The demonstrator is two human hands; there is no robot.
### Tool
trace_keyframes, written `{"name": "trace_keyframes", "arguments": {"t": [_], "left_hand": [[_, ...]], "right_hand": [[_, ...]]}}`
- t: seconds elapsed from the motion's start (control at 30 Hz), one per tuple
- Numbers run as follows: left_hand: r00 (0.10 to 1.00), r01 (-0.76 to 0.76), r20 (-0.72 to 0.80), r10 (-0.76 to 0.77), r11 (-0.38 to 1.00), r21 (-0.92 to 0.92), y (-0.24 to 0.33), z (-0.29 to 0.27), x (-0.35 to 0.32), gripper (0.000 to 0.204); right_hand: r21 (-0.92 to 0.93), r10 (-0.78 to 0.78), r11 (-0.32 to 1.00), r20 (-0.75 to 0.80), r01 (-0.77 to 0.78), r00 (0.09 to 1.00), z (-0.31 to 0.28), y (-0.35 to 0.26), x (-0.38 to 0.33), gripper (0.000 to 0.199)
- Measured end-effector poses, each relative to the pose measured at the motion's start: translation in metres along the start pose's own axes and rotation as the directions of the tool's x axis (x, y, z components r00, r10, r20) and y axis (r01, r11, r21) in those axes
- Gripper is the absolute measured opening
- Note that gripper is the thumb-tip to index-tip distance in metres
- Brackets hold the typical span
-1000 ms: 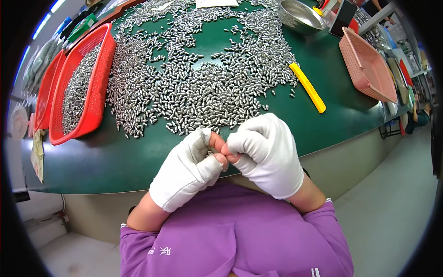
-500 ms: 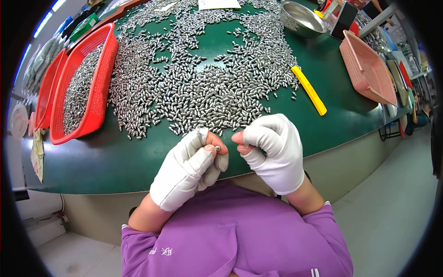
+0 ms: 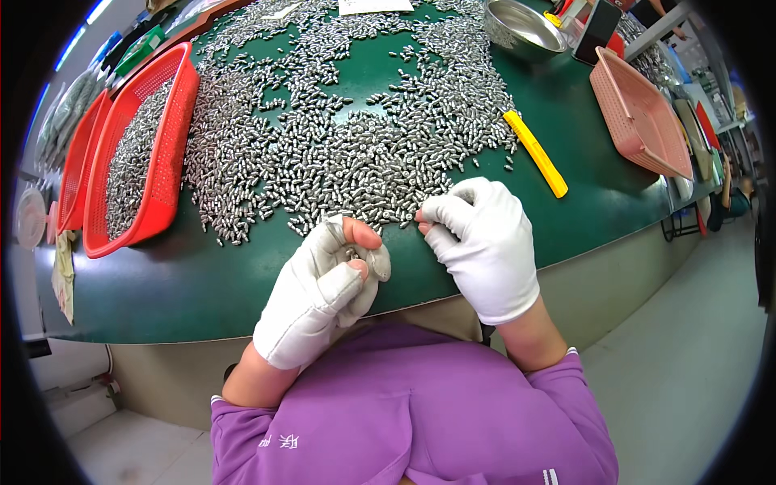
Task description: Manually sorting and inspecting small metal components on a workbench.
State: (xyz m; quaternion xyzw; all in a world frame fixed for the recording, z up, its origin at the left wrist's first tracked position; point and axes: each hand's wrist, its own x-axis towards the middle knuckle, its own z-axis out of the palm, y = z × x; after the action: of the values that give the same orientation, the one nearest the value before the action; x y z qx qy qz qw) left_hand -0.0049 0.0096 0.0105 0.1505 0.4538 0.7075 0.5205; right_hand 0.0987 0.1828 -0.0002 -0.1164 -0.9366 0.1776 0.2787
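Note:
A wide spread of small, shiny, bullet-shaped metal parts (image 3: 364, 166) covers the green table before me. My left hand (image 3: 319, 295), in a white glove with bare thumb and fingertips, is curled near the table's front edge. A small metal part (image 3: 351, 254) shows between its thumb and bent fingers; whether more lie in the palm is hidden. My right hand (image 3: 485, 250), gloved likewise, reaches to the near right border of the spread. Its thumb and index tip are pinched together against the parts there, and what they hold, if anything, is too small to make out.
At the left stands a red plastic basket (image 3: 182, 121) filled with the same parts, another red basket (image 3: 77, 178) beside it. A yellow-handled tool (image 3: 535, 153) lies right of the spread. Farther off are a steel bowl (image 3: 525, 32), a pink basket (image 3: 638, 113) and a phone (image 3: 598, 31).
My right hand has moved forward to the parts' edge. My left index finger has lifted off the thumb, and the part has shifted deeper into the hand. The view has shifted slightly.

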Motion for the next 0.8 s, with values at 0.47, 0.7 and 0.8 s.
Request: {"name": "trace_keyframes", "arguments": {"t": [0.47,0.7,0.8], "left_hand": [[0.993,0.112,-0.057,-0.102,0.972,0.206,0.008,0.008,0.000,0.016],[0.987,0.151,-0.094,-0.131,0.955,0.256,0.004,0.006,-0.001,0.013],[0.988,0.146,-0.091,-0.127,0.959,0.241,0.005,0.006,-0.002,0.013]], "right_hand": [[0.599,0.084,0.788,0.131,-0.146,0.988,-0.004,-0.019,-0.004,0.015],[0.638,0.048,0.761,0.120,-0.114,0.992,0.001,-0.022,-0.004,0.018],[0.644,0.067,0.756,0.105,-0.119,0.992,0.001,-0.023,-0.004,0.020]]}}
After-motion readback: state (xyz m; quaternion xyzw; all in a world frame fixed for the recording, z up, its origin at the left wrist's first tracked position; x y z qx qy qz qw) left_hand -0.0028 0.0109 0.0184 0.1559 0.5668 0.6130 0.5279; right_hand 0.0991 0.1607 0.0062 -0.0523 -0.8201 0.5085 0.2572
